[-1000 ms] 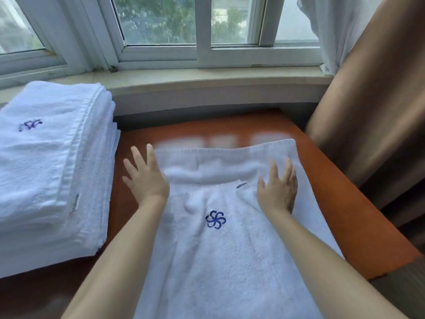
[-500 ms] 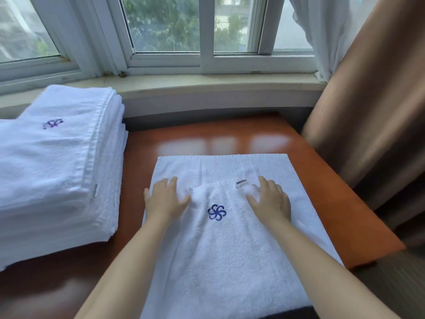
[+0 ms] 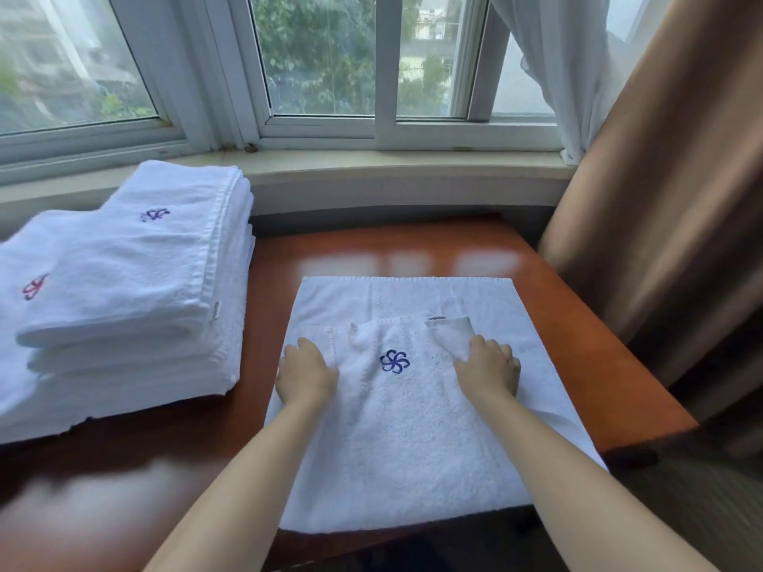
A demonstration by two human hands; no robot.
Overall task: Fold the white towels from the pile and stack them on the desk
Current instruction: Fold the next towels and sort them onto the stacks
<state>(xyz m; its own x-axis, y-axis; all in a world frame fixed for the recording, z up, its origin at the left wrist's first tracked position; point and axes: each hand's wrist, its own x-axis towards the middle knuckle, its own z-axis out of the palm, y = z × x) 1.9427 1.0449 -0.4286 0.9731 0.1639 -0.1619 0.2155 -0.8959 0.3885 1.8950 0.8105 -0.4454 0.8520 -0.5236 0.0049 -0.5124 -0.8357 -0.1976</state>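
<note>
Pulled back from far edge since a second ago: left hand point(image 3: 306, 375) and right hand point(image 3: 489, 371), fingers curled gripping towel point(image 3: 404, 427) flap mid-desk point(image 3: 578, 324). Fold half done; folded stack point(image 3: 124, 282) left. Final folds, stacking remaining.

- The white towel point(image 3: 396, 427) with a blue flower emblem lay partly folded on the desk point(image 3: 578, 324).
- A stack of folded towels point(image 3: 124, 303) sat at its left.
</note>
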